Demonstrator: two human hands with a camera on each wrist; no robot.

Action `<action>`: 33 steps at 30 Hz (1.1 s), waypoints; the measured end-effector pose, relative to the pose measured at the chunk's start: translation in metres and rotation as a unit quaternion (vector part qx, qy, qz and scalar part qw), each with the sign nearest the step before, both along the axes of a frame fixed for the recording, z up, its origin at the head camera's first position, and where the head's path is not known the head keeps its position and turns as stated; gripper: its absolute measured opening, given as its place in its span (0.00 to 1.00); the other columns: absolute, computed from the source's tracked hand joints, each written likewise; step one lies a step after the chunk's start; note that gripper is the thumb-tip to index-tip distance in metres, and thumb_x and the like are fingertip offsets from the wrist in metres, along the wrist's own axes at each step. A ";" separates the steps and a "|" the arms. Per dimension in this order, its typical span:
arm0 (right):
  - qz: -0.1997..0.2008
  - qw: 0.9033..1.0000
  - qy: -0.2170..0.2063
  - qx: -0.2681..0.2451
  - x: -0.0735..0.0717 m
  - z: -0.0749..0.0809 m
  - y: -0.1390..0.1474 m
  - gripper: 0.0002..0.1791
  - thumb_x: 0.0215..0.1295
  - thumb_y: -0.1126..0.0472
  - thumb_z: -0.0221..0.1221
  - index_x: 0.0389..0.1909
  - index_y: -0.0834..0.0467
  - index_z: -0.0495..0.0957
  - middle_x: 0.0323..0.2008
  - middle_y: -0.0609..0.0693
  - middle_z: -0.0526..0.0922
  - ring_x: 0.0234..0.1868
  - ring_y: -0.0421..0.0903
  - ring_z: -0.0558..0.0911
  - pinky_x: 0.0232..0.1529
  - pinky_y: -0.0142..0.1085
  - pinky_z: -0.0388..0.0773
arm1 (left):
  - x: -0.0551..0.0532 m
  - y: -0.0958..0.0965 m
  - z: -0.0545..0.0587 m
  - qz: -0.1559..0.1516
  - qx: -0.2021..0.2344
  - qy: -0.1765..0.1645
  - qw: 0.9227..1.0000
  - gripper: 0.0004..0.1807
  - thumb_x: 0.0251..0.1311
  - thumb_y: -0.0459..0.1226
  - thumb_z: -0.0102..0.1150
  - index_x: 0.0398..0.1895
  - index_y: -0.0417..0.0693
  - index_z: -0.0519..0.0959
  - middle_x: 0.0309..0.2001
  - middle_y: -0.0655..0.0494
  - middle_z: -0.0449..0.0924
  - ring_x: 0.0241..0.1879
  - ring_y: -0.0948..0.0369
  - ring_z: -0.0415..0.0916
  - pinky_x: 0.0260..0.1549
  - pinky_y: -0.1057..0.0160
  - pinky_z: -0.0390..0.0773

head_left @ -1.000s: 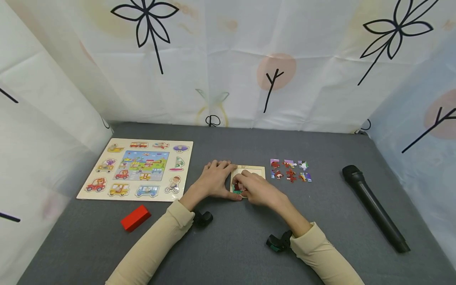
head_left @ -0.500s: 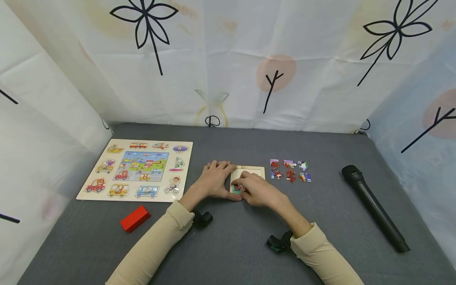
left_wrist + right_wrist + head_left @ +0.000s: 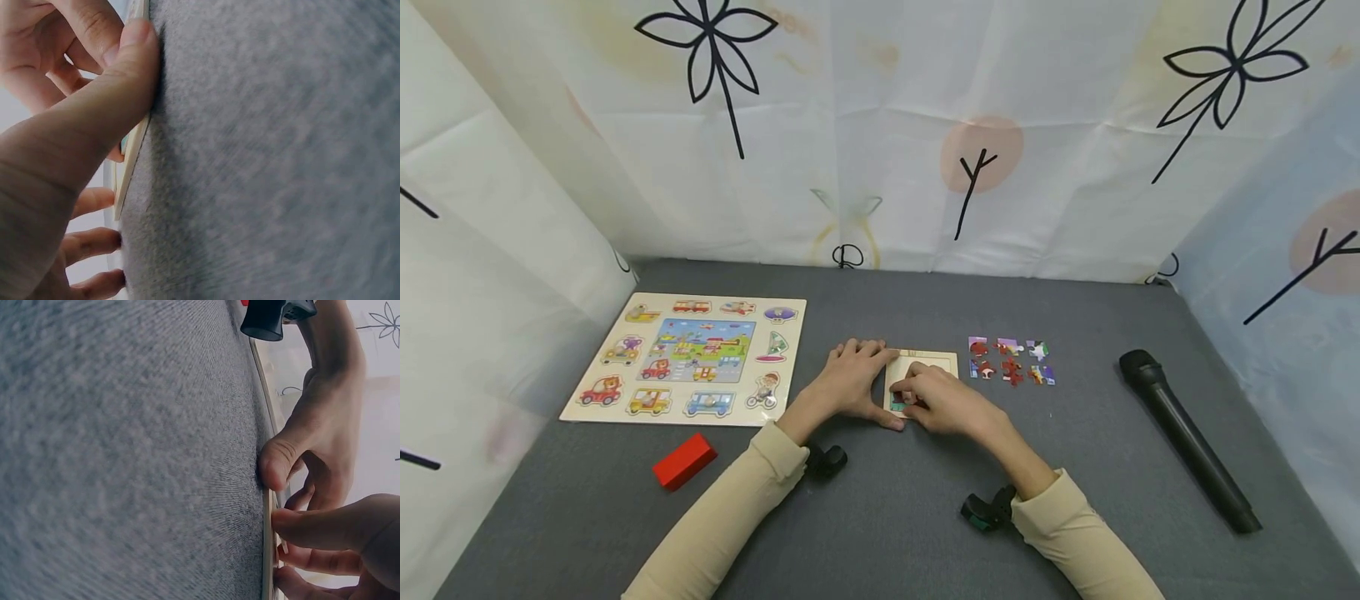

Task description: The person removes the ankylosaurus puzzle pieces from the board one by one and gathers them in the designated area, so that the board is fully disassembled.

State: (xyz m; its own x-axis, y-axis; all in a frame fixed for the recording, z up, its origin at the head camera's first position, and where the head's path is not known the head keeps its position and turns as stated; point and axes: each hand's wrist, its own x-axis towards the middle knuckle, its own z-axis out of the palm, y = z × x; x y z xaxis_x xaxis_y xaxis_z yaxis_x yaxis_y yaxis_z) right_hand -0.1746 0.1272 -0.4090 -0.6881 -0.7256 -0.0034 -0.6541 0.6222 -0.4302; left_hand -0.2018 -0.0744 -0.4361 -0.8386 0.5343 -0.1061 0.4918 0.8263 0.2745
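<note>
A small pale wooden puzzle board (image 3: 938, 358) lies flat on the grey table between the hands. My left hand (image 3: 848, 385) holds it along its left side, thumb at the near edge and fingers towards the far corner. Over the board's near left part, my right hand (image 3: 951, 402) has its thumb and fingertips together on a puzzle piece (image 3: 897, 402) with green on it, mostly hidden by the fingers. In the right wrist view a thin edge of the piece (image 3: 285, 547) shows between thumb and fingers. Several loose jigsaw pieces (image 3: 1012, 371) lie in two rows right of the board.
A large vehicle picture board (image 3: 587, 408) lies at the left, with a red block (image 3: 685, 461) in front of it. A black microphone (image 3: 1191, 442) lies at the right. White printed cloth (image 3: 895, 167) hangs behind the table's back edge.
My right fingertips have shifted slightly on the board, and the dark red patch visible by them before is now covered. My left thumb has drawn back a little to the left and nearer.
</note>
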 end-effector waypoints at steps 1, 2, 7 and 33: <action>-0.001 1.000 -0.001 -0.001 0.000 0.000 0.000 0.13 0.68 0.66 0.64 0.52 0.61 0.85 0.36 0.53 0.80 0.30 0.38 0.70 0.34 0.28 0.68 | 0.000 0.000 0.000 -0.001 0.001 -0.002 1.000 0.62 0.39 0.71 0.74 0.78 0.57 0.63 0.77 0.45 0.62 0.72 0.41 0.62 0.70 0.33 0.61; -0.002 1.000 -0.002 -0.002 0.000 -0.001 0.000 0.13 0.69 0.67 0.63 0.52 0.61 0.85 0.36 0.53 0.80 0.30 0.38 0.70 0.35 0.29 0.69 | 0.000 0.000 0.000 -0.003 0.001 -0.003 1.000 0.62 0.40 0.71 0.74 0.78 0.57 0.63 0.78 0.45 0.62 0.72 0.41 0.62 0.70 0.33 0.61; -0.014 1.000 -0.010 -0.005 0.002 -0.001 0.000 0.15 0.69 0.68 0.61 0.56 0.62 0.83 0.41 0.54 0.81 0.33 0.39 0.72 0.36 0.30 0.71 | 0.000 0.000 0.000 0.001 0.006 -0.006 1.000 0.61 0.40 0.71 0.74 0.78 0.59 0.64 0.77 0.46 0.63 0.72 0.41 0.63 0.69 0.33 0.62; -0.078 0.997 0.020 0.010 -0.011 0.030 0.050 0.18 0.68 0.68 0.64 0.58 0.63 0.82 0.44 0.55 0.81 0.36 0.45 0.76 0.38 0.35 0.73 | 0.000 0.000 -0.001 0.006 0.007 -0.010 1.000 0.61 0.40 0.71 0.74 0.78 0.58 0.63 0.78 0.46 0.62 0.73 0.41 0.61 0.72 0.32 0.58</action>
State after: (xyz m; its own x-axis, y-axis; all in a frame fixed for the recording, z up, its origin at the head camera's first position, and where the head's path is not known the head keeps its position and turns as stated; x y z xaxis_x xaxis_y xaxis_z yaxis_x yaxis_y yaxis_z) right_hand -0.1852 0.1768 -0.3792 -0.7919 -0.6105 0.0128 -0.5658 0.7258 -0.3913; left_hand -0.2022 -0.0748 -0.4372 -0.8431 0.5252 -0.1151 0.4756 0.8284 0.2959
